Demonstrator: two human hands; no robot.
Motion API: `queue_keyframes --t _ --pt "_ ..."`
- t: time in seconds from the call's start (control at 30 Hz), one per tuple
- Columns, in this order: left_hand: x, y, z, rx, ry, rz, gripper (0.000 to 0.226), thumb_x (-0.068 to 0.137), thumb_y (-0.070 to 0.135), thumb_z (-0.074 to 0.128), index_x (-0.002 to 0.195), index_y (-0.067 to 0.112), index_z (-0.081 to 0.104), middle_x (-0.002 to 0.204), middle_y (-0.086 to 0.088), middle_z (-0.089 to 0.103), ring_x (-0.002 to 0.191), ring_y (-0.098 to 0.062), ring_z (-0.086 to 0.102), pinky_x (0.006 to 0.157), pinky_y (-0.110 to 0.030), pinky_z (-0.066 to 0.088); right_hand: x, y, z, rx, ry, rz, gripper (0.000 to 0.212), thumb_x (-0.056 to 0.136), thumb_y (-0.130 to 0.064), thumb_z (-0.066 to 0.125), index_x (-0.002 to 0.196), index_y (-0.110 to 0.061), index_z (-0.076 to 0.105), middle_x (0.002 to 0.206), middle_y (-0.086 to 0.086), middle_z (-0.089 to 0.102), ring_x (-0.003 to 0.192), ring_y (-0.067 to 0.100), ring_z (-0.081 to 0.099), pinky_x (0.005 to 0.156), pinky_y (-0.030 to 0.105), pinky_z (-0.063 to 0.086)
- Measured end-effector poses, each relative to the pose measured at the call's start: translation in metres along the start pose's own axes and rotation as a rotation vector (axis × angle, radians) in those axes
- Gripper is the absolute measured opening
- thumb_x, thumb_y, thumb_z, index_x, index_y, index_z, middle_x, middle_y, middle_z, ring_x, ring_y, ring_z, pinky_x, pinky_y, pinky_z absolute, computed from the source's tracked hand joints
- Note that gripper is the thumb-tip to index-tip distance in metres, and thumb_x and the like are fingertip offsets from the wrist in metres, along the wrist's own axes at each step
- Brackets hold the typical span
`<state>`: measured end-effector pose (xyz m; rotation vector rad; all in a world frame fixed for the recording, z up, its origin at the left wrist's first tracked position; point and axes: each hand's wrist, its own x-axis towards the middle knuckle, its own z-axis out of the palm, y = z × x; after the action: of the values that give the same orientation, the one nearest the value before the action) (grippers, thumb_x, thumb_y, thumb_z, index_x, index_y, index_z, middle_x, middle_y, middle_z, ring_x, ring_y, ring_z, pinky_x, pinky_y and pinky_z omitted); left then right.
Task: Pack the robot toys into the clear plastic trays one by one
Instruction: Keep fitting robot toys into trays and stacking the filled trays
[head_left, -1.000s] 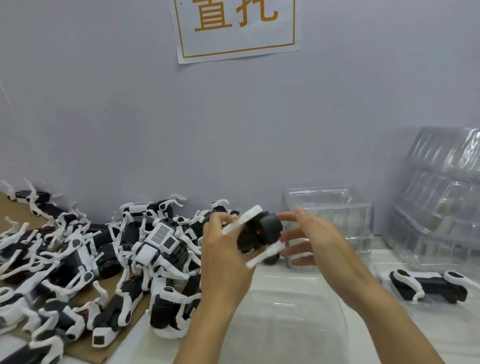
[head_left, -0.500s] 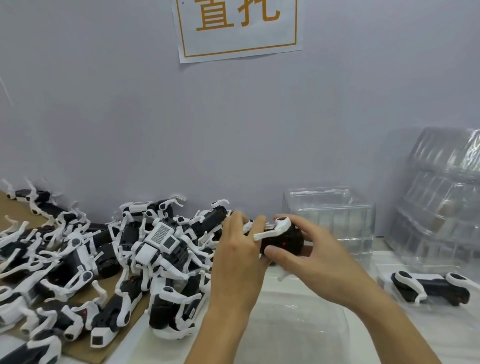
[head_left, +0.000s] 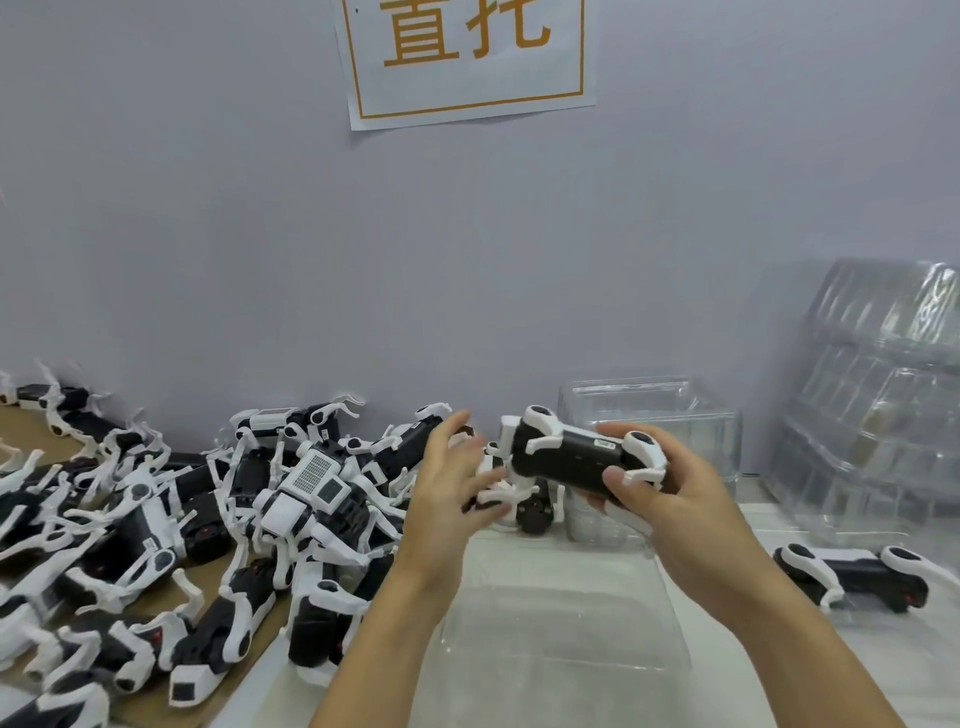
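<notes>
now the right hand (head_left: 680, 499) grips one black-and-white robot toy (head_left: 576, 454), thumb and fingers curled round its body, held above one clear tray (head_left: 566, 613) on the table. just left of it the left hand (head_left: 449, 488) is spread, holding nothing. one more toy (head_left: 857, 571) lies at right; a pile of toys (head_left: 197, 525), too tangled to count, lies at left. two stacks of clear trays (head_left: 649, 426) stand behind.

Black-and-white robot toy (head_left: 576, 457) held above clear tray (head_left: 561, 618).

You hold a black-bodied plastic robot toy (head_left: 576, 457) with white legs; the white paper wall sign (head_left: 467, 57) bears orange characters.
</notes>
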<state>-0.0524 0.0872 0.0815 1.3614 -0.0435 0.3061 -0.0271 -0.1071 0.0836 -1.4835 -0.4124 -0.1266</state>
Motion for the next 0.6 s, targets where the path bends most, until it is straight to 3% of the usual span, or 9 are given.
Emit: queue_keyframes --t 0.07,0.17,0.3,0.37,0.43,0.5,0.6 --pt "0.0 0.007 0.002 -0.17 -0.039 -0.125 0.042 0.093 0.043 0.058 0.126 0.017 0.059 0.12 -0.012 0.068 0.1 -0.032 0.07 0.076 -0.05 0.06 -0.002 0.001 0.006 -0.069 -0.12 -0.026 0.042 0.093 0.003 0.06 0.106 -0.036 0.069 0.104 -0.006 0.071 0.096 0.014 0.07 0.085 0.03 0.056" --pt "0.0 0.01 0.003 -0.211 -0.023 -0.159 0.027 0.1 0.028 0.052 0.106 0.005 0.063 0.1 -0.019 0.068 0.08 -0.028 0.069 0.056 -0.036 0.056 -0.006 -0.001 0.015 -0.207 -0.244 -0.038 0.045 0.09 0.0 0.065 0.108 -0.042 0.064 0.102 -0.014 0.07 0.091 0.004 0.066 0.078 0.019 0.051" --pt "0.008 0.006 -0.004 -0.073 0.096 -0.057 0.017 0.097 0.009 0.045 0.09 0.006 0.061 0.083 -0.016 0.06 0.079 -0.031 0.05 0.071 -0.047 0.049 -0.009 -0.014 0.003 -0.383 -0.39 0.026 0.057 0.075 -0.023 0.064 0.125 -0.049 0.056 0.122 -0.032 0.061 0.118 -0.01 0.053 0.098 0.022 0.045" --pt "0.009 0.003 -0.002 0.07 0.118 0.004 0.022 0.098 0.011 0.045 0.085 0.008 0.062 0.076 -0.01 0.061 0.076 -0.029 0.05 0.071 -0.049 0.043 -0.008 -0.021 -0.001 -0.471 -0.346 0.023 0.054 0.076 -0.04 0.064 0.127 -0.052 0.054 0.125 -0.038 0.056 0.121 -0.018 0.045 0.102 0.021 0.037" --pt "0.006 0.001 0.004 0.173 0.057 0.056 0.025 0.1 0.016 0.048 0.083 0.015 0.065 0.077 -0.002 0.064 0.077 -0.02 0.058 0.069 -0.041 0.047 -0.008 -0.025 0.006 -0.564 -0.256 -0.07 0.041 0.084 -0.047 0.071 0.123 -0.05 0.058 0.12 -0.038 0.058 0.116 -0.021 0.046 0.093 0.008 0.038" --pt "0.003 0.0 0.01 0.199 -0.045 0.069 0.023 0.1 0.025 0.049 0.086 0.016 0.065 0.079 -0.001 0.066 0.075 -0.015 0.062 0.067 -0.034 0.05 -0.007 -0.026 0.017 -0.575 -0.233 -0.17 0.03 0.087 -0.035 0.072 0.113 -0.047 0.062 0.107 -0.033 0.066 0.104 -0.017 0.056 0.08 0.001 0.041" --pt "0.002 0.001 0.013 0.151 -0.092 0.048 0.028 0.088 0.035 0.051 0.09 0.011 0.064 0.081 -0.008 0.064 0.075 -0.022 0.059 0.07 -0.042 0.045 -0.008 -0.027 0.022 -0.485 -0.332 -0.199 0.034 0.092 -0.019 0.069 0.114 -0.044 0.068 0.089 -0.018 0.074 0.08 -0.002 0.068 0.068 0.009 0.048"
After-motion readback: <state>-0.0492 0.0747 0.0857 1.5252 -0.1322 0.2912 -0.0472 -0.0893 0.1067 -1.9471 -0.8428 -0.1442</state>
